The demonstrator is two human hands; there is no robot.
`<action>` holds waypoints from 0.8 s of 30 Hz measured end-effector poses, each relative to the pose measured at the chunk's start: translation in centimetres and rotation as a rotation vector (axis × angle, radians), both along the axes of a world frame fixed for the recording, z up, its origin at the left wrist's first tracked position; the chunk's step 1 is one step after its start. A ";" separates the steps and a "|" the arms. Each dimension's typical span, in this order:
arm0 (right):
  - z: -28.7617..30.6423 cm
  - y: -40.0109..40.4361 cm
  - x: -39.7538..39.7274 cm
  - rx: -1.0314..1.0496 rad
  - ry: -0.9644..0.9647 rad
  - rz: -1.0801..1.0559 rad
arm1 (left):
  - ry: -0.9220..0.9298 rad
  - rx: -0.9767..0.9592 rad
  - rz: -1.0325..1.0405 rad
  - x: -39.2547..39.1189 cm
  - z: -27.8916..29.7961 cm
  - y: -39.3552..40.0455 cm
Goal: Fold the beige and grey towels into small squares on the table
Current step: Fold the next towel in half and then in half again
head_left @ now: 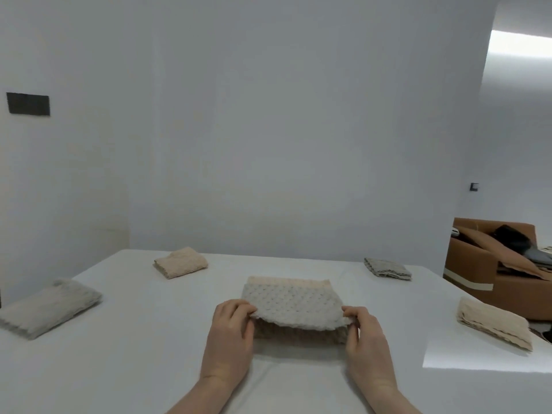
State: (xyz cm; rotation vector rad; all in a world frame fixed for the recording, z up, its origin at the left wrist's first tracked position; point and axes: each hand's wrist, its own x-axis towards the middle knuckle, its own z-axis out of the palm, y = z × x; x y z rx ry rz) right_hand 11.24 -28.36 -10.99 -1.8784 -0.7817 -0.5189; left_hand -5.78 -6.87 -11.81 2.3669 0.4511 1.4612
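Towels lay at several stages across the white counter (143, 339) as you worked on the one at its middle. Your left hand (230, 333) and right hand (366, 336) each had a pinching grip on a near corner of the pale waffle-textured towel (291, 304), fingers curled over its raised edge, the flap lifted off the layers beneath and apparently mid-fold. Four others looked already folded: a beige towel (180, 262) far left, a small grey towel (387, 268) far right, a larger grey towel (49, 307) at the left edge, and a beige towel (494, 325) at the right edge. The two at the edges seemed more oblong than square and may have needed another fold. Nothing stood between your hands and the fold. A brown sofa (475, 261) sat beyond the counter to the right.
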 end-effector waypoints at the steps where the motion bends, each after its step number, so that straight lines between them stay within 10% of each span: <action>1: 0.1 -0.2 -0.3 -0.043 0.015 0.010 | 0.051 0.011 -0.006 -0.4 0.0 -0.2; 14: 18.0 -0.1 -4.6 0.148 -0.068 0.007 | -0.081 -0.002 0.046 -3.4 19.9 -0.9; 24: 20.2 -4.3 -10.7 0.222 -0.130 0.067 | -0.077 0.103 0.018 -12.1 22.8 -2.7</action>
